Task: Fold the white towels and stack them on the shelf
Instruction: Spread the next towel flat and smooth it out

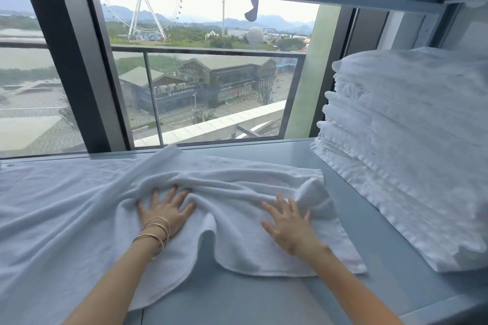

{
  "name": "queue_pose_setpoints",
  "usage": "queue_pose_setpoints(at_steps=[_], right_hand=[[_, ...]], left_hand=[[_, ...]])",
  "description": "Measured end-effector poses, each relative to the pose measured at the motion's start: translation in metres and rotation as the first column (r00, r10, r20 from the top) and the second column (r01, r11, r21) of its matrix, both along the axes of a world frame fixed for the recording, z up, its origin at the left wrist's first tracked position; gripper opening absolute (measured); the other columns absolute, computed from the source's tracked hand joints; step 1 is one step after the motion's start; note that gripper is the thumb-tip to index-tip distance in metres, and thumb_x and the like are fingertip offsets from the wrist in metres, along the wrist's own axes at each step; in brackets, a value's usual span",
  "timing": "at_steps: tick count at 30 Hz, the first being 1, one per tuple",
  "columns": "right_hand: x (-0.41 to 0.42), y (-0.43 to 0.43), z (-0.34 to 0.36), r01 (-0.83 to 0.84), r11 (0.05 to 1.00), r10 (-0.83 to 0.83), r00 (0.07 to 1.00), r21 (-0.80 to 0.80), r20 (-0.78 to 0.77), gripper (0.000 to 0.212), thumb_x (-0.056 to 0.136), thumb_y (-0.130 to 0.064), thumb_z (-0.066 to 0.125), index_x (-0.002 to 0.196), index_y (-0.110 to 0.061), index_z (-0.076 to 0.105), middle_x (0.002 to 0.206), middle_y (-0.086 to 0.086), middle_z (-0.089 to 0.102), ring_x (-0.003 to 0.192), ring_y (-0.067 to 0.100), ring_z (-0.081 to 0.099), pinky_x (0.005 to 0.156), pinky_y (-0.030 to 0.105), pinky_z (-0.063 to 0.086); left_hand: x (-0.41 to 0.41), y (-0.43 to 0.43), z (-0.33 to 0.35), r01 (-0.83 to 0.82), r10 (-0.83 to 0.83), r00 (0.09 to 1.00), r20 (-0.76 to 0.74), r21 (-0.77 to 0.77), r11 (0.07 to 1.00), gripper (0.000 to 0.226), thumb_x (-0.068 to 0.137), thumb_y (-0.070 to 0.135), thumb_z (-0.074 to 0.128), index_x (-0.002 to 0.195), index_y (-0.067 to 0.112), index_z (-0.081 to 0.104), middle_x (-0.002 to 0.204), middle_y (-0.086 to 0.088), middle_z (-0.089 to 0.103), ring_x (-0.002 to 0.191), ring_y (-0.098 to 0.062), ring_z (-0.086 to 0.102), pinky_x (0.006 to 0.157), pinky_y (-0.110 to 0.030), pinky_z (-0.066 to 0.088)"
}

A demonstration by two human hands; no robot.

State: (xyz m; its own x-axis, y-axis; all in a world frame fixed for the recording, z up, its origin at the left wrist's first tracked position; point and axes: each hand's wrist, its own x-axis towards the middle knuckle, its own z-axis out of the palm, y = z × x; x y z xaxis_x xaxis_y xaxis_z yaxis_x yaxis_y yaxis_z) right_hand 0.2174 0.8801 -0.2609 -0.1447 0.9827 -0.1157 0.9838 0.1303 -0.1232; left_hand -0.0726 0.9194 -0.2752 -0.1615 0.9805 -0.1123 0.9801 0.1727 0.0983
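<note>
Towel lay rumpled on shelf, just left of the stack of folded towels. Left hand and right hand pressed flat on it, fingers spread, grasping nothing. Best, I judged: sweep the 2 palms apart, flatten the ridge between, then fold edges square.

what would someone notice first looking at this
Probably the two hands pressed flat on a rumpled white towel at the centre of the blue-grey shelf: the left hand, with thin gold bangles on its wrist, and the right hand beside it. At the right stands a tall stack of folded white towels. Behind, a big window shows a Ferris wheel and buildings below.
</note>
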Motion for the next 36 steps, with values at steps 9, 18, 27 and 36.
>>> queue_pose_setpoints(at_steps=[9,18,27,36], right_hand=[[0.032,0.018,-0.022,-0.025,0.991,0.031,0.998,0.133,-0.045,0.096,0.058,-0.072,-0.016,0.144,-0.044,0.015,0.157,0.0,-0.008,0.143,0.015,-0.011,0.114,0.043,-0.008],[0.083,0.012,-0.025,0.102,0.978,-0.093,0.994,0.179,-0.062,0.082,0.07,-0.063,-0.006,0.144,-0.039,0.023,0.157,0.001,0.008,0.144,0.014,0.0,0.115,0.041,0.001],[0.143,-0.013,-0.028,0.259,0.933,-0.245,0.966,0.25,-0.086,0.039,0.098,-0.028,0.036,0.135,-0.024,0.047,0.15,0.008,0.031,0.14,0.025,0.023,0.113,0.045,0.02],[-0.082,-0.002,0.014,-0.066,0.818,0.265,0.925,0.572,-0.272,0.048,0.06,0.028,0.058,0.092,-0.005,0.07,0.111,0.021,0.062,0.101,0.041,0.059,0.091,0.035,0.045]], left_hand=[[-0.037,-0.019,0.0,-0.086,0.089,0.996,-0.028,0.074,0.993,0.057,0.091,0.065,0.019,0.144,0.047,0.009,0.157,0.012,0.001,0.144,-0.028,-0.002,0.113,-0.051,0.001],[0.065,-0.026,-0.006,0.166,-0.166,0.986,-0.016,0.05,0.985,0.079,0.068,0.073,0.003,0.144,0.049,0.007,0.157,0.006,-0.009,0.142,-0.034,-0.012,0.109,-0.06,-0.005],[0.056,-0.063,-0.007,0.397,-0.397,0.917,-0.03,-0.009,0.918,0.089,0.059,0.071,-0.013,0.144,0.049,0.005,0.157,0.009,-0.009,0.143,-0.03,-0.014,0.111,-0.053,-0.008],[-0.133,-0.122,0.041,0.324,-0.406,0.896,0.179,0.359,0.875,0.03,0.084,0.032,0.046,0.105,0.029,0.068,0.128,-0.004,0.058,0.116,-0.028,0.057,0.094,-0.04,0.047]])
